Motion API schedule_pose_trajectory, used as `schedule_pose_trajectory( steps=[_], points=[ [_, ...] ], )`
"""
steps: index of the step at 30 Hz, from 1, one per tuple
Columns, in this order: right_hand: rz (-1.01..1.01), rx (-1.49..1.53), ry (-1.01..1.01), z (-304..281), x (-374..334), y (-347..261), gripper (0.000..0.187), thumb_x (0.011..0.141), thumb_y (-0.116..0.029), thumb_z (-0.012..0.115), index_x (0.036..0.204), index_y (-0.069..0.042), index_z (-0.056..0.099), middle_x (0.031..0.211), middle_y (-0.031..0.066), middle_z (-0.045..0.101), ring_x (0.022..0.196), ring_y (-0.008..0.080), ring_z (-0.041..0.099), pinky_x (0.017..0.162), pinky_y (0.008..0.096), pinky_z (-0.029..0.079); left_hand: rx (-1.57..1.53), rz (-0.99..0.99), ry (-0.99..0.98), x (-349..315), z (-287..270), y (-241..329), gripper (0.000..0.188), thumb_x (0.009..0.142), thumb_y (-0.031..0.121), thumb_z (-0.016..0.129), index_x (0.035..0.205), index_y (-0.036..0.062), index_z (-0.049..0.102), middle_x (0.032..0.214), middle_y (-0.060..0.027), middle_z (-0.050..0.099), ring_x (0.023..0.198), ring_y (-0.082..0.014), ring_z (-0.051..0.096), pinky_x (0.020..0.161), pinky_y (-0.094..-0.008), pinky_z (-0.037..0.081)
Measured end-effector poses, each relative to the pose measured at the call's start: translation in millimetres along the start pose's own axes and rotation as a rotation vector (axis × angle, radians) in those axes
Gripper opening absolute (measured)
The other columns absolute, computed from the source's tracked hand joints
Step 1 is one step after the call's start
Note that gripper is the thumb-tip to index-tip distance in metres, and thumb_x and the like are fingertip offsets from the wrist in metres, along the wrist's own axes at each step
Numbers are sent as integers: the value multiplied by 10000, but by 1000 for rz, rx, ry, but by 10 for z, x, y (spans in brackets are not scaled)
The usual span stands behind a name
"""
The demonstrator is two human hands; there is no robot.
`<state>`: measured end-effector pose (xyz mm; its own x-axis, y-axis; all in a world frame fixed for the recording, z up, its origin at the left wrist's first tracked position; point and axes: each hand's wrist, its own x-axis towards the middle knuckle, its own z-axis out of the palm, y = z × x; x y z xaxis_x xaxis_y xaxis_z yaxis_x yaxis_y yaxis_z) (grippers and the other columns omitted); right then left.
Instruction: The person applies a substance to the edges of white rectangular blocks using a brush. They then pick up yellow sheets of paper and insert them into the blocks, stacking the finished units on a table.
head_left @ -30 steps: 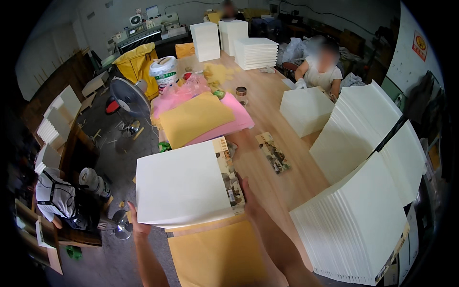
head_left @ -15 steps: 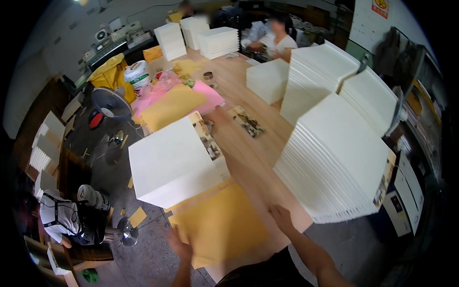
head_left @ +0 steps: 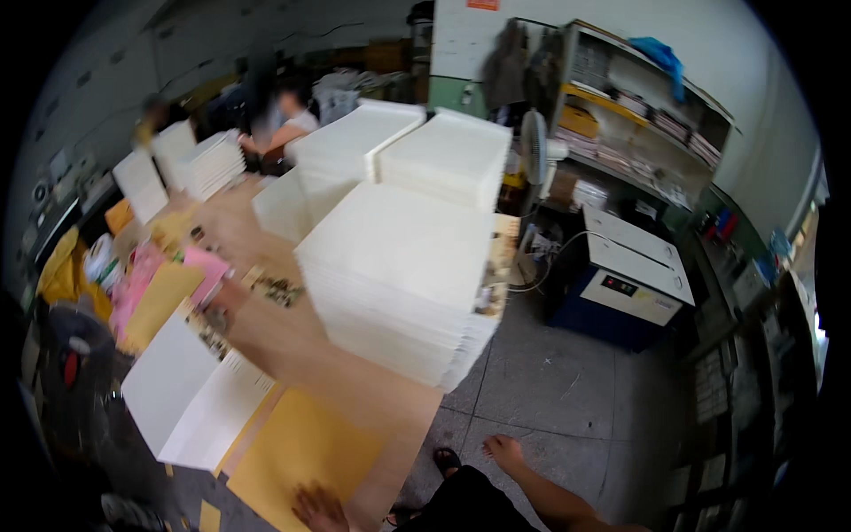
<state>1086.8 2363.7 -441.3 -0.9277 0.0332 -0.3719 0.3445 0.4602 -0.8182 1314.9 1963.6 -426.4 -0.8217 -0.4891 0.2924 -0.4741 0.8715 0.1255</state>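
My left hand lies with its fingers spread on the yellow paper sheet at the near end of the table. Beside that sheet stands a block of stacked white boards, with a printed picture strip along its far edge. Past the table's right edge, my right hand hangs over the floor, its fingers loosely bent and nothing visible in them. A tall stack of white boards stands on the table ahead of it, with another printed strip at its right side.
More white stacks stand at the table's far end, where a person sits. Pink and yellow sheets lie at the left. A blue-and-white machine, a standing fan and shelves are at the right.
My view has turned right, so the table and stacks appear farther left. My right hand has left the table's near edge and is over the floor. The left hand now rests on the yellow sheet.
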Motion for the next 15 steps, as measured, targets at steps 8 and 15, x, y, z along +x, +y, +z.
schedule_pose_trajectory(
  steps=[8,15],
  points=[
    [-53,319,-48,-58,464,-541,284,956,-240,599,878,12,703,781,83,701,711,134,668,621,295,530,-695,433,-9,2451,-1899,1747,796,767,236,766,1431,-15,404,1422,-226,478,1317,-451,422,1117,-539,299],
    [-238,292,-74,-285,733,-866,275,934,-258,630,1030,-11,703,867,117,716,787,191,674,731,331,528,-266,801,296,3038,-1965,3656,1238,684,582,797,1549,19,115,1581,-299,124,1472,-476,100,1138,-667,65]
  ],
)
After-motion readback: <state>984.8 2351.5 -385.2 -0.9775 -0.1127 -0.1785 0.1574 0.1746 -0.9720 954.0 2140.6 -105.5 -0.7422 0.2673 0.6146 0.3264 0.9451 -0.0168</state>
